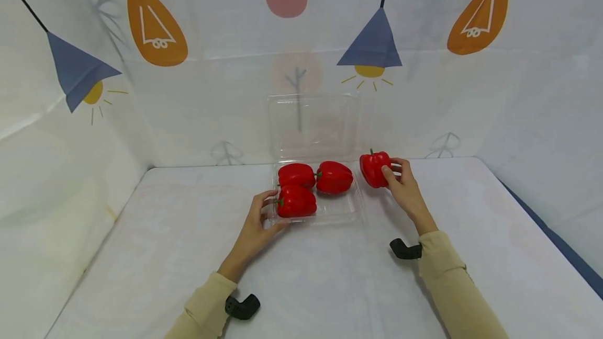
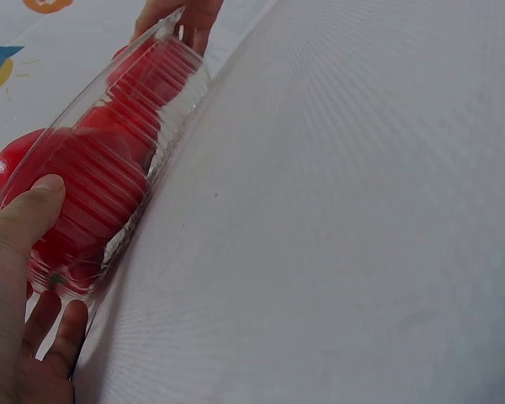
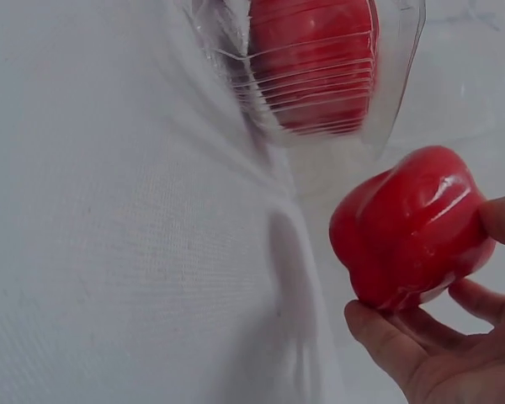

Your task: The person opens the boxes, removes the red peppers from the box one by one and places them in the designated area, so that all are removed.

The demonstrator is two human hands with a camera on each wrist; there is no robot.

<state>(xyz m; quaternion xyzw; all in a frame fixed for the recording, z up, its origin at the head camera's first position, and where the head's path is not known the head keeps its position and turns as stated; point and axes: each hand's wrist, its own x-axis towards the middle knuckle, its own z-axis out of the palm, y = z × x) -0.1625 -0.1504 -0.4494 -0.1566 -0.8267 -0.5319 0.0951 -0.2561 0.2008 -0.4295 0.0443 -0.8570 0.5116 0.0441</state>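
Note:
Three red bell peppers lie in a clear plastic clamshell box (image 1: 340, 215): one at the back left (image 1: 296, 174), one at the back right (image 1: 334, 178) and one at the front left (image 1: 298, 202). My left hand (image 1: 253, 230) holds the box at its front left corner, the thumb against the front wall and the fingers along the left side. Just right of the box, my right hand (image 1: 404, 191) grips another red bell pepper (image 1: 374, 168) between thumb and fingers, its green stem pointing up. In the right wrist view this pepper (image 3: 417, 227) shows its lobed underside, apart from the box.
The box's hinged lid (image 1: 313, 127) stands open upright at the back, near the printed cloth backdrop (image 1: 212, 93). White cloth covers the table (image 1: 330, 286). A black wrist device sits by each sleeve, left (image 1: 242, 307) and right (image 1: 405, 250).

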